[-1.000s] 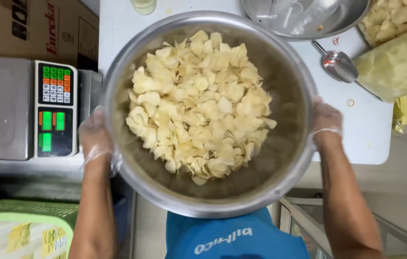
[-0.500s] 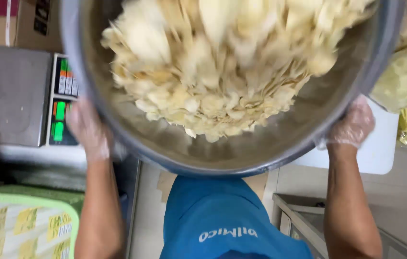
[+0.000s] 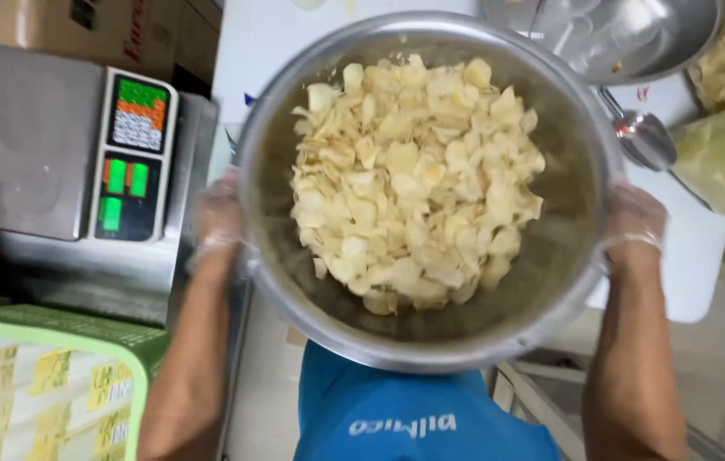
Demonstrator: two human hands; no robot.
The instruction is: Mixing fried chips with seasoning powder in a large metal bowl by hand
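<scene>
Risk of pale yellow chips (image 3: pixel 418 179) spilling over the rim, judged from a tilt or slip of the large round steel bowl (image 3: pixel 550 299). Gloved left hand (image 3: pixel 221 213) and gloved right hand (image 3: pixel 635 222) clamped on opposite rims, bowl held off the white worktop (image 3: pixel 687 273) near edge. Chips thin, curled, heaped loosely, light enough to scatter.

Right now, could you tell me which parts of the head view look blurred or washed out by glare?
In the head view, the left hand and right hand on the metal bowl are smeared by motion blur; the chips look soft, without crisp edges; the white table is bright and nearly featureless; the spoon shows a small glare spot; the scale stays fairly legible.
</scene>
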